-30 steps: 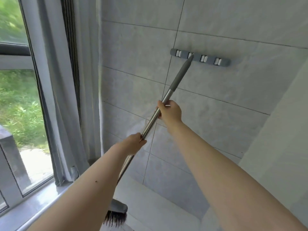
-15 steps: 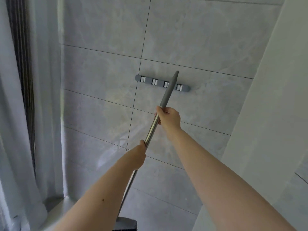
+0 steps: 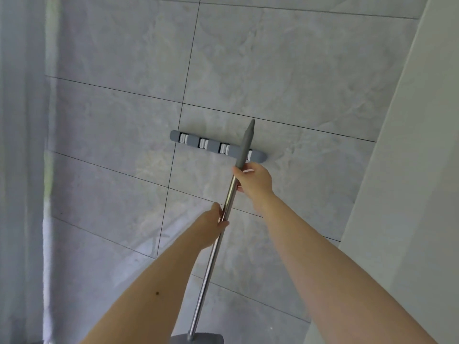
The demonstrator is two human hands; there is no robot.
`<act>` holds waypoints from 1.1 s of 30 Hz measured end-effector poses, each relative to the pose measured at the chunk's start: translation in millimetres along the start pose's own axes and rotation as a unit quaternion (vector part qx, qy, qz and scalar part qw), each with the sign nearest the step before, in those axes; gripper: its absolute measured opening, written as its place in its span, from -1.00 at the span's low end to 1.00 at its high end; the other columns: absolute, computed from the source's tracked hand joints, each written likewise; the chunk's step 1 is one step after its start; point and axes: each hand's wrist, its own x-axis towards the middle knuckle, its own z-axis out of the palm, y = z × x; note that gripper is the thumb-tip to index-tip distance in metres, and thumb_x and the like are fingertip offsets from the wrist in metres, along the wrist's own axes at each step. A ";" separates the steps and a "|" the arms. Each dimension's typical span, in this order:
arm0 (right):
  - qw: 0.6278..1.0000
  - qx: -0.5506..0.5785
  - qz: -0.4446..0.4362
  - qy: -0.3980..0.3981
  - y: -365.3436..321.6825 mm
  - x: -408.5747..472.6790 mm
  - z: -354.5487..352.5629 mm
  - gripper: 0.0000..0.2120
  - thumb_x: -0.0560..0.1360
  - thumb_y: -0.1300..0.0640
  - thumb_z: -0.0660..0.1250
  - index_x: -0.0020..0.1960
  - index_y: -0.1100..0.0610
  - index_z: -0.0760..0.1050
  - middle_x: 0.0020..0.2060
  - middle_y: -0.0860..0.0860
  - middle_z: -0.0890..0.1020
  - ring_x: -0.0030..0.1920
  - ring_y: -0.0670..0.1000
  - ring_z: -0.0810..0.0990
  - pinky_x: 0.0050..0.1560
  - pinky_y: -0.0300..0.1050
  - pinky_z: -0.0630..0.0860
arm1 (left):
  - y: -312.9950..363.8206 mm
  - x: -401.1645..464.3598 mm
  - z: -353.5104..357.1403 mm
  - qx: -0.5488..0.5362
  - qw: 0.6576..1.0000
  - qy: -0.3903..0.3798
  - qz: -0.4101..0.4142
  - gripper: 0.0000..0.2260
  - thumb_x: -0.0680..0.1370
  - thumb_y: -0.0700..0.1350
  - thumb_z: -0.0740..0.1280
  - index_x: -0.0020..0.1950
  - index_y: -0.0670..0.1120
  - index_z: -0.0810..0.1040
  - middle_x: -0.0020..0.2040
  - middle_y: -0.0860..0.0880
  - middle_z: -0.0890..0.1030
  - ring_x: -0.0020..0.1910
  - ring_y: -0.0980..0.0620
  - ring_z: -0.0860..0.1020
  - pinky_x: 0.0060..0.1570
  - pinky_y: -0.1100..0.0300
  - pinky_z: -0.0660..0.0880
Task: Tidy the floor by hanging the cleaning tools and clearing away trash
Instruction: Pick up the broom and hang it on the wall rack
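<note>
At the bottom edge, nearest the camera, the grey plastic broom head is cut off by the frame, with the long shiny metal broom pole rising out of its middle and leaning up and to the right. Both bare forearms reach forward on either side of the pole. The left hand sits lower on the metal part, its fingers clenched around the pole from the left side. Higher up, the right hand grips where the metal meets the tapered grey plastic handle end, its fingers wrapped around the pole from the right, thumb along the near side.

Beyond the hands, the grey handle end crosses in front of the grey wall-mounted holder rail with white clips, over its right-hand part, beside the rightmost clip; whether the handle is seated in a clip or only held against it cannot be told. The tip pokes up above the rail. The rail is fixed to the grey marbled tile wall. A pale grey curtain hangs at the far left, and a plain white panel slants along the right
</note>
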 end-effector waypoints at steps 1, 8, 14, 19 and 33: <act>1.000 -0.010 -0.006 0.003 0.8 6.3 -0.4 -0.82 0.44 0.06 0.40 -0.05 0.16 0.55 -0.17 0.07 0.62 -0.04 0.18 0.67 0.05 0.14 0.63 | 2.9 7.8 -0.2 0.003 1.000 -0.003 0.003 -0.82 0.60 -0.07 0.22 0.05 -0.16 0.29 -0.26 -0.05 0.46 -0.25 -0.07 0.49 -0.19 0.06 0.46; 0.996 -0.081 -0.022 0.041 -7.0 57.6 -3.4 -0.83 0.46 0.06 0.39 -0.19 0.16 0.60 -0.45 -0.07 0.53 -0.31 0.03 0.58 -0.32 -0.15 0.54 | 17.1 64.6 -1.8 0.027 0.999 -0.024 0.038 -0.87 0.61 -0.16 0.19 -0.02 -0.13 0.23 -0.27 -0.05 0.38 -0.22 -0.10 0.40 -0.22 0.11 0.33; 0.972 -0.205 -0.065 0.096 -16.7 93.6 -11.8 -0.71 0.47 -0.07 0.35 -0.07 0.16 0.60 -0.15 0.08 0.70 -0.09 0.12 0.65 0.00 -0.01 0.57 | 22.5 106.1 -7.8 0.028 0.996 -0.042 0.072 -0.88 0.63 -0.15 0.16 0.11 -0.18 0.31 -0.25 -0.07 0.40 -0.30 -0.02 0.40 -0.30 0.18 0.33; 0.969 -0.216 -0.067 0.103 -16.8 114.6 -8.3 -0.77 0.48 -0.02 0.36 -0.13 0.16 0.57 -0.15 0.12 0.68 -0.12 0.12 0.62 -0.01 0.01 0.57 | 20.3 130.8 -8.2 0.039 0.994 -0.062 0.078 -0.92 0.64 -0.15 0.13 0.05 -0.13 0.24 -0.33 0.01 0.32 -0.39 0.08 0.34 -0.41 0.25 0.27; 0.971 -0.222 -0.037 0.084 -13.3 125.3 -12.3 -0.69 0.44 -0.04 0.42 -0.34 0.14 0.50 -0.47 -0.07 0.47 -0.28 0.03 0.52 -0.29 -0.19 0.40 | 24.3 144.7 -10.3 0.064 0.989 -0.117 0.065 -0.88 0.64 -0.18 0.14 0.02 -0.16 0.18 -0.34 -0.02 0.28 -0.41 0.09 0.26 -0.39 0.26 0.20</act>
